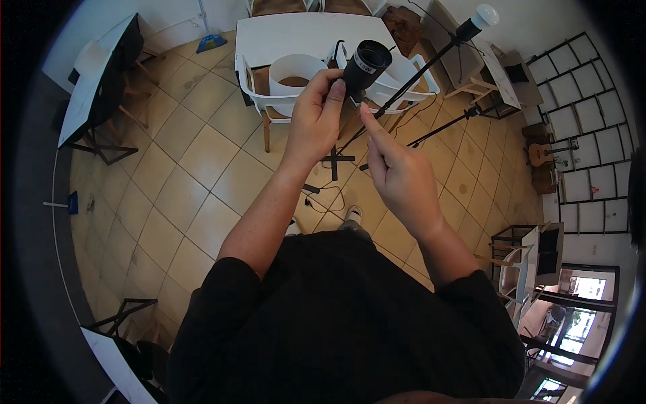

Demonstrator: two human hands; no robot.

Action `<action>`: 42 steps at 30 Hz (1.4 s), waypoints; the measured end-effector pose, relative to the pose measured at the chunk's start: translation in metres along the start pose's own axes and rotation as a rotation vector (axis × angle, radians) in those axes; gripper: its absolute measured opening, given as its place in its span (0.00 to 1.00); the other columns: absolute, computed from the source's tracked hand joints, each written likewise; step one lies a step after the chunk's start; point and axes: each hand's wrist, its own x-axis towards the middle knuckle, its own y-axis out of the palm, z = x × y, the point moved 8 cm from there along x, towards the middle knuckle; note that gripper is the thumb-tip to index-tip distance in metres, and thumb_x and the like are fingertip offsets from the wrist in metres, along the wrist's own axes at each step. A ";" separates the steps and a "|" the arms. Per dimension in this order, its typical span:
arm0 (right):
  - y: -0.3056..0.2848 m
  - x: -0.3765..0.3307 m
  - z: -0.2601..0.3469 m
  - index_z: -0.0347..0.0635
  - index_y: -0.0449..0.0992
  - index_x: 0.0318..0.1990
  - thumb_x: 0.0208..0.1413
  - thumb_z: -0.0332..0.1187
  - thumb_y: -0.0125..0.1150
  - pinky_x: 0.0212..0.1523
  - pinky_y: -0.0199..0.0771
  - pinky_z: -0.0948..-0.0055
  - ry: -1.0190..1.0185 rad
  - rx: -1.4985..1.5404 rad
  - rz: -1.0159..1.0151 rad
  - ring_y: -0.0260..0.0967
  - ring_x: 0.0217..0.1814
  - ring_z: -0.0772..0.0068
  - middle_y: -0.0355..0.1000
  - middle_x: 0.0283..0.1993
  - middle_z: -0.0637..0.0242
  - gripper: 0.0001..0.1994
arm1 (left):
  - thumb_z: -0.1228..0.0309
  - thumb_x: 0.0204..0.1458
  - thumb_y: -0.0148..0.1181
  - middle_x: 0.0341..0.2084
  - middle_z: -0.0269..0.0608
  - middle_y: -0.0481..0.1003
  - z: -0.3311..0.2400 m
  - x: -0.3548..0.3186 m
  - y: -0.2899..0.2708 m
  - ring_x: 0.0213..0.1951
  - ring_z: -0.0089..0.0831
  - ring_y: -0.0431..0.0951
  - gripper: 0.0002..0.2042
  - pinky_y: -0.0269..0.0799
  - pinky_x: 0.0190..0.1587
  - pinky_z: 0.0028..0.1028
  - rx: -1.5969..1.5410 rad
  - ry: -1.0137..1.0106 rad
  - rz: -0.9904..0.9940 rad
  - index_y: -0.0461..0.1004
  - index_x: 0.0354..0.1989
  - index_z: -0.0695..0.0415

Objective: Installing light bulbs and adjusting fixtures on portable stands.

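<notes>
Up in front of me, my left hand (319, 114) grips a short black cylinder (367, 67) by its lower left side, thumb towards me. The cylinder tilts, its round, dark, hollow-looking end facing up, with a pale printed band around its side. Its exact kind is unclear. My right hand (404, 172) is just right of and below it. That index finger stretches up to a small dark part under the cylinder, while the other fingers curl in. It seems to touch this part, but I see no grip on it.
A black stand pole (420, 74) with a white bulb (487, 15) rises right beside my hands; its cross-shaped base (335, 159) is on the tiled floor. Beyond are white chairs (276, 101) at a white table (269, 34). A second black pole (444, 128) slants at right.
</notes>
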 end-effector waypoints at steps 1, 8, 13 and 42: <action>-0.001 0.001 0.000 0.53 0.64 0.66 0.56 0.30 0.57 0.23 0.69 0.57 0.004 -0.030 0.005 0.71 0.20 0.54 0.69 0.17 0.55 0.28 | 0.68 0.66 0.47 0.33 0.33 0.74 0.000 0.000 0.001 0.37 0.17 0.69 0.11 0.66 0.42 0.20 0.015 -0.018 -0.002 0.70 0.48 0.63; -0.010 0.010 0.009 0.50 0.70 0.61 0.55 0.29 0.56 0.24 0.69 0.58 0.058 -0.050 0.044 0.72 0.22 0.52 0.69 0.19 0.53 0.23 | 0.69 0.67 0.46 0.33 0.32 0.74 -0.001 0.001 0.002 0.38 0.16 0.69 0.11 0.65 0.43 0.19 0.018 -0.101 -0.037 0.70 0.47 0.63; -0.006 0.000 0.001 0.49 0.74 0.57 0.55 0.28 0.58 0.23 0.69 0.62 0.111 0.118 -0.019 0.71 0.21 0.55 0.70 0.20 0.53 0.20 | 0.68 0.67 0.47 0.33 0.31 0.74 0.000 -0.004 0.005 0.37 0.16 0.69 0.11 0.65 0.42 0.19 0.002 -0.076 0.004 0.70 0.47 0.63; 0.030 -0.007 -0.022 0.35 0.72 0.52 0.69 0.36 0.45 0.15 0.56 0.86 0.325 1.181 0.262 0.54 0.12 0.88 0.60 0.15 0.77 0.15 | 0.69 0.60 0.55 0.27 0.25 0.69 -0.017 -0.022 0.007 0.27 0.13 0.61 0.13 0.58 0.30 0.17 0.126 -0.017 0.076 0.68 0.52 0.59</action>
